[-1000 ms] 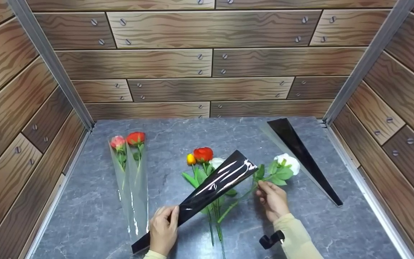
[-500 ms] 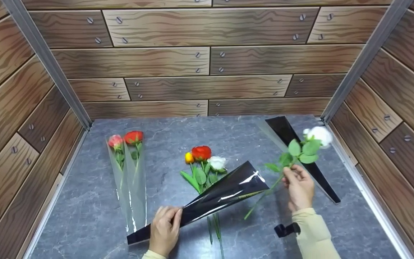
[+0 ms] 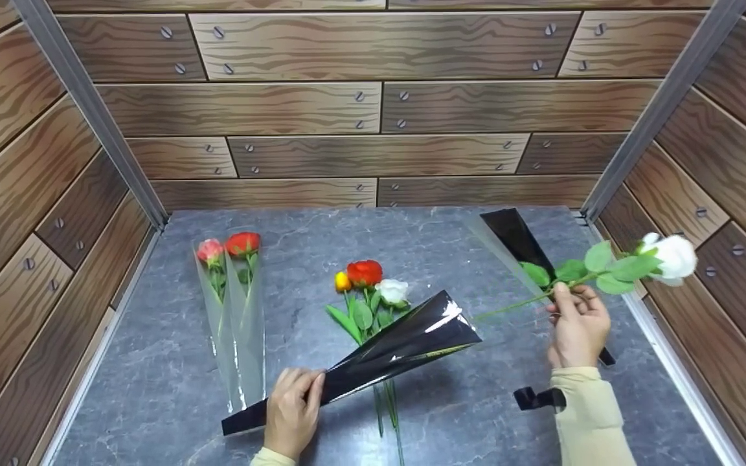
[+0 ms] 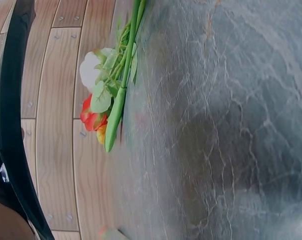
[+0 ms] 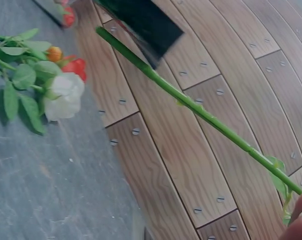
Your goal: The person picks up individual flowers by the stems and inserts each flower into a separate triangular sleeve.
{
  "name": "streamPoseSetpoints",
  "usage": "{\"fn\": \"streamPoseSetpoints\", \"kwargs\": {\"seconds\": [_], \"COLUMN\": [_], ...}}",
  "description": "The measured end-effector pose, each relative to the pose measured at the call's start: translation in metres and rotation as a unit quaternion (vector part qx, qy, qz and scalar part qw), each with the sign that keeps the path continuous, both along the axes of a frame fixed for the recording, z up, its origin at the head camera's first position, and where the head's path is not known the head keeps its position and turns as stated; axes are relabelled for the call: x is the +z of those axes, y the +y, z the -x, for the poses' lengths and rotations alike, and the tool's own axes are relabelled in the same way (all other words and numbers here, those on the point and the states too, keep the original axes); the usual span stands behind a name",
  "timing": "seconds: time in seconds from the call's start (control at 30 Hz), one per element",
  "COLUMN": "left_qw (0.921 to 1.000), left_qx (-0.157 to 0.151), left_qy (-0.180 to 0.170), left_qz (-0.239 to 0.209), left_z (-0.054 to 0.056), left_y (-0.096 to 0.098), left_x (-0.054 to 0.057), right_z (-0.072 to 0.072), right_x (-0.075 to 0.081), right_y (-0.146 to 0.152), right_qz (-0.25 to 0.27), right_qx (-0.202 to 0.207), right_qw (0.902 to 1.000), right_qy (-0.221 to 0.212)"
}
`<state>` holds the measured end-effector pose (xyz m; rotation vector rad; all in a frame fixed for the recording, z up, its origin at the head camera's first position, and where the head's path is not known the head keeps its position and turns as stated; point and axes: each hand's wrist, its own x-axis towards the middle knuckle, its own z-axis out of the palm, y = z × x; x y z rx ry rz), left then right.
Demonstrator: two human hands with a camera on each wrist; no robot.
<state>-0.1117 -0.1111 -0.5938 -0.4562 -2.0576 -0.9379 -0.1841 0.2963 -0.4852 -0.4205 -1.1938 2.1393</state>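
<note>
My left hand (image 3: 293, 409) grips a black flower sleeve (image 3: 399, 349) by its narrow lower part, the wide mouth slanting up to the right. My right hand (image 3: 579, 327) pinches the stem of a white rose (image 3: 674, 259) just below its leaves. The bloom points right and the stem's bare end (image 5: 103, 34) lies close to the sleeve's mouth in the head view. In the right wrist view the sleeve's dark edge (image 5: 155, 35) is near that stem end; whether they touch I cannot tell. Only fingertips show there.
Mid-table lie a red flower (image 3: 365, 273), a yellow tulip (image 3: 342, 281) and another white rose (image 3: 392, 292), stems partly behind the sleeve. Two flowers in clear sleeves (image 3: 237, 336) lie left. A second black sleeve (image 3: 515, 239) lies at the right. Plank-patterned walls (image 3: 373, 110) enclose the table.
My right hand has moved right with the white rose, whose stem has swung from steep to nearly level. The black sleeve's mouth has shifted right and lower; my left hand keeps its grip.
</note>
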Motion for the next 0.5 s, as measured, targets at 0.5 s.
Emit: {"fn": "streamPoseSetpoints", "kwargs": {"seconds": [0.5], "left_qw": [0.9999], "left_qx": [0.008], "left_qy": [-0.006], "left_qz": [-0.003], "left_z": [0.001], "left_y": [-0.003], "left_x": [-0.001], "right_z": [0.005], "right_x": [0.013], "right_y": [0.014], "right_qz": [0.050], "right_qx": [-0.042], "right_qw": [0.9971], "right_qy": [0.038]}}
